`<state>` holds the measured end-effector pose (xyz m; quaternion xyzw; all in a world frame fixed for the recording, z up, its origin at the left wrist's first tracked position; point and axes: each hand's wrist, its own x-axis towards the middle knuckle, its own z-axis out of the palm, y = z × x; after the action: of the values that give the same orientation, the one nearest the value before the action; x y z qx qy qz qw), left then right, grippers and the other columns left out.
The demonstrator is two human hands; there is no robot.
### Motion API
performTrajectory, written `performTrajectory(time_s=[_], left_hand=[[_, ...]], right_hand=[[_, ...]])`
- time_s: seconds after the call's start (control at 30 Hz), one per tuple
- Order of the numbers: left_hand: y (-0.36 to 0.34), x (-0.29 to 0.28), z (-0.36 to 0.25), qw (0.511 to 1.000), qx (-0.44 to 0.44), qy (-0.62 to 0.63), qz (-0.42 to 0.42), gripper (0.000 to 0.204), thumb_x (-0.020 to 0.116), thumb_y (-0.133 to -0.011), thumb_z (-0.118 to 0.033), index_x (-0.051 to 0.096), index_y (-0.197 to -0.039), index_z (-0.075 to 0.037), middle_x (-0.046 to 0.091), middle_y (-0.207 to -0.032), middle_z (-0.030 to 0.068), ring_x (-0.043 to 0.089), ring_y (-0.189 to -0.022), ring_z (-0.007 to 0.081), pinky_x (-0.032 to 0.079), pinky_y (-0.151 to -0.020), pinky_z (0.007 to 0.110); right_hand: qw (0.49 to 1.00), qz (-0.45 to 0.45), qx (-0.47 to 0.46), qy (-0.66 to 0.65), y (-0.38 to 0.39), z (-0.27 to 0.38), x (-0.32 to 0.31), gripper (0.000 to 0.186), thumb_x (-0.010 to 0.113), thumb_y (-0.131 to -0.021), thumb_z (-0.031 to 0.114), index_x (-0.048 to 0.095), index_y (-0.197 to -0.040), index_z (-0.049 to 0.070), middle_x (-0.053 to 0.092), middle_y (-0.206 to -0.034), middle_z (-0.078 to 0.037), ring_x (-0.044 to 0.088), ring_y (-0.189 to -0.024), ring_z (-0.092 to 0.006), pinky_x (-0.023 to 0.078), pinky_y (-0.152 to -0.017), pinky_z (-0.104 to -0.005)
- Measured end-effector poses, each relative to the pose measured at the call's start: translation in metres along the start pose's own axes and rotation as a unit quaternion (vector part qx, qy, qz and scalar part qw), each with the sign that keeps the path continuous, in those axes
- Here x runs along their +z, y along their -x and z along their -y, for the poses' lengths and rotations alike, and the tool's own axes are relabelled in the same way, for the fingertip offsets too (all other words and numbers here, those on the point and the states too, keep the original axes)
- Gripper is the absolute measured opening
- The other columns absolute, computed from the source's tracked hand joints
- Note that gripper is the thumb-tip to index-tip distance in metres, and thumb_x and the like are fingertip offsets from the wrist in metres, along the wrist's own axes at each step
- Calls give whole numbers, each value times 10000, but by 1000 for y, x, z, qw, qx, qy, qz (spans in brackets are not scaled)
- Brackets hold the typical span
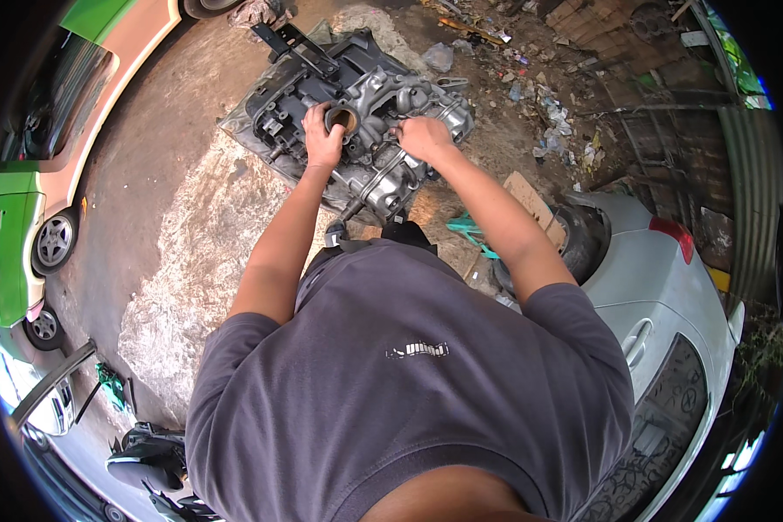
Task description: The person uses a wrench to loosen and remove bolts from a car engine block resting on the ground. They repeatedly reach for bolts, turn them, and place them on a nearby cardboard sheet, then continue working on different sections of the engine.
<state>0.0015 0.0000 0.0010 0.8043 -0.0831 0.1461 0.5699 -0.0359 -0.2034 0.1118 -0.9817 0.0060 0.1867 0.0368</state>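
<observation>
In front of me lies a greasy engine (376,178), with silver metal castings and black plastic covers. My left hand (322,139) curves round the rim of a round-mouthed metal intake part (344,118), thumb on the near side and fingers on the far side. The inside of that mouth looks brownish. To its right, my right hand (424,137) rests low over the silver castings with its fingers bent together. Whatever its fingertips pinch, if anything, is too small to make out. A black bracket (296,50) sticks up at the engine's far left.
Right of me stands a silver car body (639,261), with a tyre (576,248) and cardboard (531,204) beside it. A green-and-peach vehicle (104,104) is parked left. Litter (552,122) covers the ground at far right. A motorcycle (148,457) stands at lower left.
</observation>
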Motion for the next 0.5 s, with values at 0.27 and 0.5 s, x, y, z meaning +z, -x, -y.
performTrajectory(time_s=[0.27, 0.5], left_hand=[[2, 1, 0, 1000, 3, 5, -5, 486, 561, -713, -275, 561, -1137, -37, 540, -1143, 170, 471, -1166, 373, 287, -1071, 476], [0, 1, 2, 1000, -6, 10, -1, 514, 577, -688, -289, 550, -1140, -46, 535, -1151, 163, 465, -1179, 372, 250, -1092, 534]], right_hand=[[998, -15, 65, 1, 17, 19, 12, 277, 490, -879, 148, 732, -964, 44, 705, -1053, -155, 682, -991, -311, 541, -823, -406], [997, 31, 62, -37, 21, 23, 5, 263, 507, -838, 103, 716, -957, -4, 688, -1048, -210, 669, -990, -349, 539, -837, -432]])
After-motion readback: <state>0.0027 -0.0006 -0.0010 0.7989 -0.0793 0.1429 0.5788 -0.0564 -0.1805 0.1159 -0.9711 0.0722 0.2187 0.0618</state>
